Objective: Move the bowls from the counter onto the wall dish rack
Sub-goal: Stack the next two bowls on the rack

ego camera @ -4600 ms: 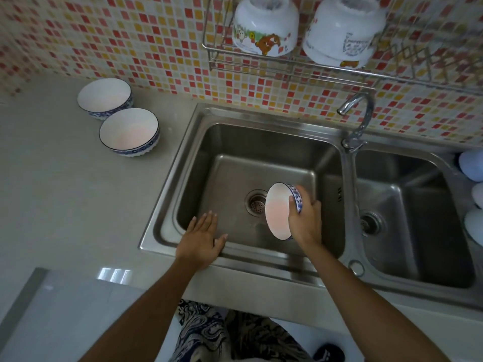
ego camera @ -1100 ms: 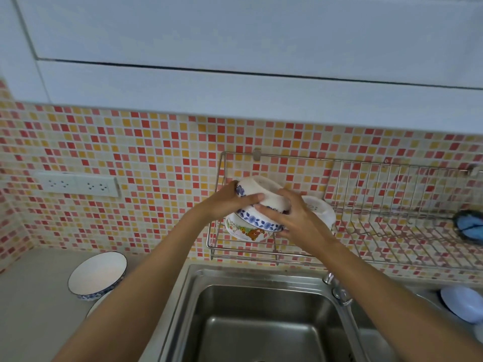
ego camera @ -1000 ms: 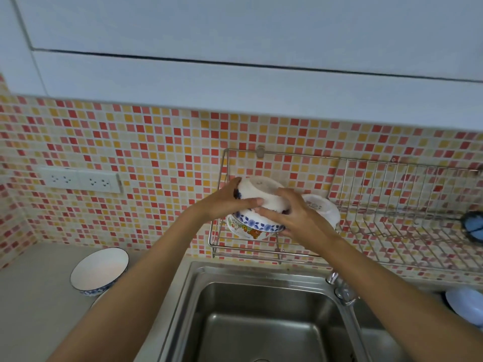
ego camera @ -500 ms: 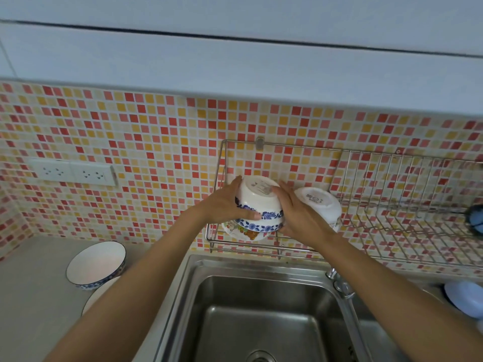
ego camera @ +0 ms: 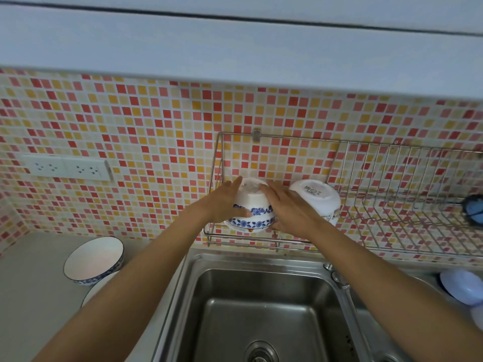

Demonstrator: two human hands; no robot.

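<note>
On the wall dish rack (ego camera: 277, 240), at its left end, a blue-patterned bowl (ego camera: 252, 207) sits upside down, foot ring up and rim down, stacked over another bowl of which only a sliver of rim with an orange mark shows beneath. Its axis runs near vertical, tipped slightly toward the tiled wall. Both hands cup it: the left hand (ego camera: 224, 202) wraps its left side with the fingers up the wall of the bowl and the thumb curled across the blue band, and the right hand (ego camera: 290, 209) holds the right side, fingers laid over the upper wall toward the foot. Just beside it to the right, an inverted white bowl (ego camera: 317, 199) leans on the same rack, its base tilted toward the camera. Down on the counter (ego camera: 31, 283) at the left, two blue-rimmed bowls stand mouth up: one bowl (ego camera: 94, 259) in full sight, the second (ego camera: 98, 290) mostly hidden behind the left forearm. Below the rack lies the steel sink (ego camera: 261, 309).
</note>
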